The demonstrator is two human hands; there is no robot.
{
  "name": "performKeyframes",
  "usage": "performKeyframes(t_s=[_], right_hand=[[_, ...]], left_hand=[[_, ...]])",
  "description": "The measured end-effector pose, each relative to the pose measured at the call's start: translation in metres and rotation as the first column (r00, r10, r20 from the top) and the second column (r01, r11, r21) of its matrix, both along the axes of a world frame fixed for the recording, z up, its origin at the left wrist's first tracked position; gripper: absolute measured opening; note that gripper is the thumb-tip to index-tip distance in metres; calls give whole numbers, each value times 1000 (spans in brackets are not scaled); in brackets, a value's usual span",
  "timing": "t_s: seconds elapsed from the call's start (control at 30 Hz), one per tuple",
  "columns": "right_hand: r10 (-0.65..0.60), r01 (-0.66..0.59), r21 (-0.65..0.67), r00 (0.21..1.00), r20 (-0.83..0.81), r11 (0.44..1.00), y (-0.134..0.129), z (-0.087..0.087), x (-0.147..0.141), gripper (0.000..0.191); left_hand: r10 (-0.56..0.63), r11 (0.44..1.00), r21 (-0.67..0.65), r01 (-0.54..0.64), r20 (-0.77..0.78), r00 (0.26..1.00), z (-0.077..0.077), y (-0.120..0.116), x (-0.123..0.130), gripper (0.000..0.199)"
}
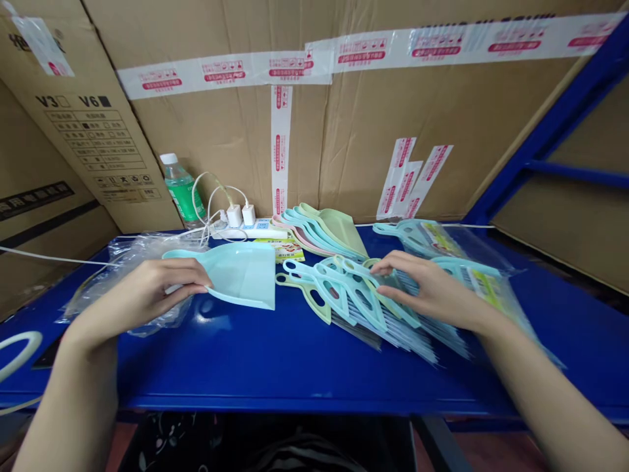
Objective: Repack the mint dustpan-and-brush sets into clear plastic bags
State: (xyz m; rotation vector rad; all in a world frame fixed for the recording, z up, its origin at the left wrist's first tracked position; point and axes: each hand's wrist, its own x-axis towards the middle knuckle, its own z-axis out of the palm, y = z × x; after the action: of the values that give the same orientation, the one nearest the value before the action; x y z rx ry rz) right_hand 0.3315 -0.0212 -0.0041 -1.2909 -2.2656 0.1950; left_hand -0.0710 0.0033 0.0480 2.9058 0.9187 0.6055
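A light blue dustpan [246, 272] hangs over the left part of the table, its open edge facing right. My left hand [170, 285] grips it by the side near the handle, thumb below. To the right lies a heap of hand brushes [339, 288], light blue and pale green, handles pointing left and bristles fanning toward the lower right. My right hand [417, 282] is over this heap with thumb and fingers apart; whether the fingertips touch a brush cannot be made out. Behind the heap is a stack of dustpans [339, 229] in green, blue and pink.
Bagged brush sets [427, 239] lie at the right. Clear plastic bags [142, 249] are under and behind my left hand. At the back stand a power strip [260, 229] with chargers and cables, and a green-labelled bottle [181, 190]. Cardboard [221, 144] walls the blue table [275, 367].
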Motion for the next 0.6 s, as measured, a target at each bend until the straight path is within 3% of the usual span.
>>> performKeyframes(t_s=[0.4, 0.6], right_hand=[[-52, 47, 66, 995, 82, 997, 9, -8, -12, 31], [-52, 28, 171, 989, 138, 985, 17, -10, -16, 24]], left_hand=[[-119, 944, -316, 94, -60, 991, -5, -5, -7, 29], [-165, 936, -317, 150, -20, 986, -15, -13, -13, 34]])
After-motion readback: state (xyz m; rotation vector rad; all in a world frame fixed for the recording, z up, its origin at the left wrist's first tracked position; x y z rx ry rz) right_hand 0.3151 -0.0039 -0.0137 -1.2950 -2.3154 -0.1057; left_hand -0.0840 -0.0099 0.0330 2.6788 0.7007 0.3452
